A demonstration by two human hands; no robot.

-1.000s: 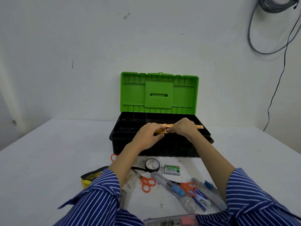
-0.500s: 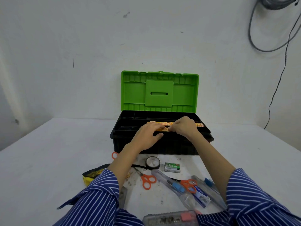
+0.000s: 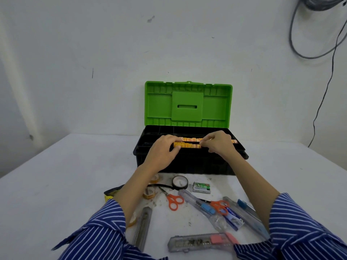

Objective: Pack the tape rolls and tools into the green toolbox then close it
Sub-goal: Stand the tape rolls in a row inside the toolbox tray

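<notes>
The toolbox stands open at the table's middle, black base and green lid upright. My left hand and my right hand each pinch an end of a row of small orange-yellow packs over the box's top tray. A second such row lies just behind it in the tray. In front of the box lie a black tape roll, clear tape rolls, two orange scissors and several clear utility knives.
A small green staple box, a yellow and black item half under my left forearm, a grey knife and a clear case with a pink part lie near me. Cables hang on the wall at right.
Both hands with the orange-yellow row have shifted slightly back over the tray. A second row now shows behind it. The view tilted a little.
</notes>
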